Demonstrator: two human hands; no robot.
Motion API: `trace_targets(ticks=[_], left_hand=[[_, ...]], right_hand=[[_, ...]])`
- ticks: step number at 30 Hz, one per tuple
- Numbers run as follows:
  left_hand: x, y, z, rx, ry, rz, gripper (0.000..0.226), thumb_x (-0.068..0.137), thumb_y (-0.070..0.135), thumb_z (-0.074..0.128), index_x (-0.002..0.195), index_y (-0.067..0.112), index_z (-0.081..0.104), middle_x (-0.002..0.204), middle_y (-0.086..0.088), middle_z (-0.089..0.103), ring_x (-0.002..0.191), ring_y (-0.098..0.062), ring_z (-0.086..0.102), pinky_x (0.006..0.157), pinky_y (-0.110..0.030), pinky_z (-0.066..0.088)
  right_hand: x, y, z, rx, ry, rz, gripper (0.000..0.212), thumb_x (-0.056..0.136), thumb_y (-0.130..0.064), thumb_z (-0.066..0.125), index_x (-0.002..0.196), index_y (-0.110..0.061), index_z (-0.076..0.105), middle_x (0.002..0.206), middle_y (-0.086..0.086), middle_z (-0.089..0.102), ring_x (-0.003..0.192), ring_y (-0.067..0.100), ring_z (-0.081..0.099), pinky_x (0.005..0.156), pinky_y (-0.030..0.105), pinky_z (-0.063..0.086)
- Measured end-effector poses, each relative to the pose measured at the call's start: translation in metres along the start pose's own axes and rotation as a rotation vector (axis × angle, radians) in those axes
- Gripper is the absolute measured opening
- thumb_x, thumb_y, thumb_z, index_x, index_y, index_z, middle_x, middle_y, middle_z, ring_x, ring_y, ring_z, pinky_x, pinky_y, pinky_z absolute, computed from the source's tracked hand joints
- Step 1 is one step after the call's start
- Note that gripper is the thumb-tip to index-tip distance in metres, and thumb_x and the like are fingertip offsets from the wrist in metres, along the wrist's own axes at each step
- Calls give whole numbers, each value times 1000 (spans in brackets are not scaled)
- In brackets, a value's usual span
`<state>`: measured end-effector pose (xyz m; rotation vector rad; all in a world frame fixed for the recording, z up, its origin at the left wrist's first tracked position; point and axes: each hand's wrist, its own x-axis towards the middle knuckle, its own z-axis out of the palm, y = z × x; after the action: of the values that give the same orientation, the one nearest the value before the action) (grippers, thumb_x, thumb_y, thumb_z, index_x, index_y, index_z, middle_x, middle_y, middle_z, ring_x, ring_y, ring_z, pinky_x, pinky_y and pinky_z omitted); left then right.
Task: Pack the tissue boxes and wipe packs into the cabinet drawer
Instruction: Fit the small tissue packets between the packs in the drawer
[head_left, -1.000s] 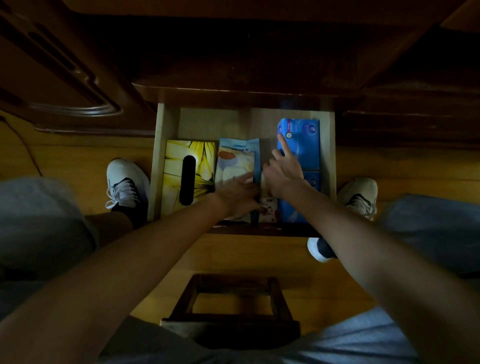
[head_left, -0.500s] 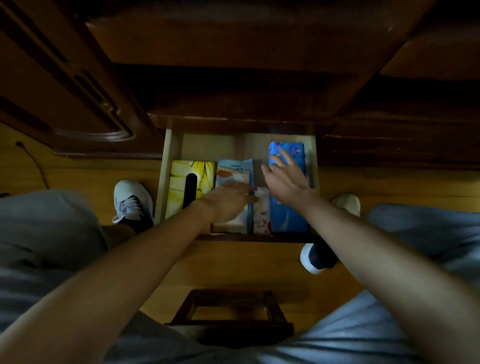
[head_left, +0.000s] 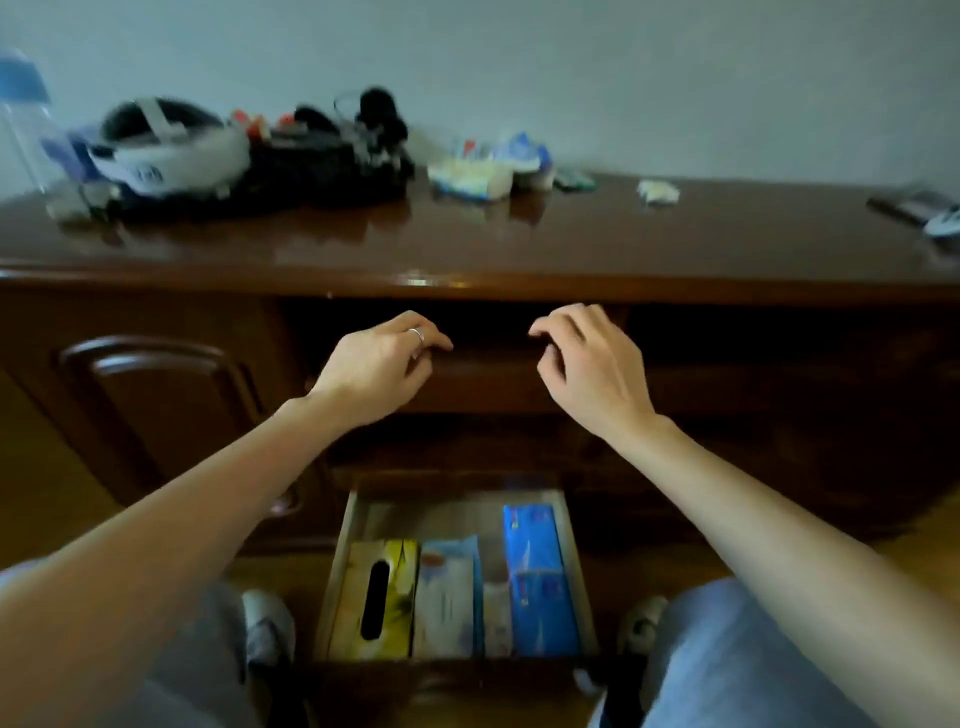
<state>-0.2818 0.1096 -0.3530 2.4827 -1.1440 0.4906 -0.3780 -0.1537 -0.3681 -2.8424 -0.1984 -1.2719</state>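
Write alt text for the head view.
Both hands, left hand and right hand, hover empty before a dark wooden cabinet. Below, the open drawer holds a yellow tissue box, pale packs and a blue pack.

Home room: wood cabinet w/ clutter on top, tissue-filled drawer
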Motion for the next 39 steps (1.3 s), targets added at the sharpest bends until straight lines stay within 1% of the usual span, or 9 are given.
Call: trace_targets(ticks=[2,6,10,13,19,24,28,34,39], left_hand=[[34,9,-28,11,123,41,27,93,22,55,115,31,68,120,11,62,94,-15,64,68,-31,52],[98,11,-45,29,111,11,25,92,24,54,111,30,70,121,10,61,107,-16,60,77,-33,50],[163,2,-26,38,-5,-59,29,90,28,54,117,34,66,129,8,57,118,-19,57,88,-37,48],[215,-4,-5,70,-28,-80,38,90,30,55,127,34,59,133,3,55,126,-22,51,95,-40,47],[325,-24,41,52,81,-166,51,88,27,56,139,23,52,137,-7,49,126,-30,47,96,-47,45],[409,-22,87,129,-30,91,30,93,26,49,113,18,69,117,-11,63,109,-32,58,89,-44,51],[461,-8,139,237,-104,108,50,96,30,47,144,14,49,148,-13,41,137,-31,34,113,-46,32],[493,-30,166,95,-247,-223,56,98,42,36,147,13,38,153,-13,39,139,-33,39,112,-47,33],[468,1,148,176,-232,-94,44,103,28,38,142,8,45,144,-18,45,124,-37,54,98,-46,46]], right_hand=[[37,16,-17,-26,34,66,30,95,-24,53,123,-18,63,121,0,63,111,21,57,86,34,50],[84,41,-18,-26,-316,286,45,105,-41,43,142,-18,54,139,5,62,125,27,57,103,44,44],[113,61,-3,-141,-254,238,40,104,-46,37,113,-22,68,102,-1,74,97,23,67,90,42,45],[144,87,12,-66,-347,370,37,103,-54,36,118,-29,59,87,-6,69,79,21,65,69,37,48],[197,180,74,-38,-446,598,52,98,-52,51,144,-28,44,141,5,55,129,27,51,92,45,49],[237,261,126,-202,-429,731,65,97,-48,56,154,-26,33,163,12,28,150,34,25,115,58,30],[252,312,158,-289,-480,858,70,98,-55,51,158,-31,24,169,11,8,155,38,6,118,67,17],[265,335,177,-285,-619,831,56,101,-53,37,148,-25,44,153,12,40,141,36,35,109,61,37],[257,313,157,-203,-614,639,42,99,-27,48,141,-31,51,145,7,45,134,33,38,103,53,44]])
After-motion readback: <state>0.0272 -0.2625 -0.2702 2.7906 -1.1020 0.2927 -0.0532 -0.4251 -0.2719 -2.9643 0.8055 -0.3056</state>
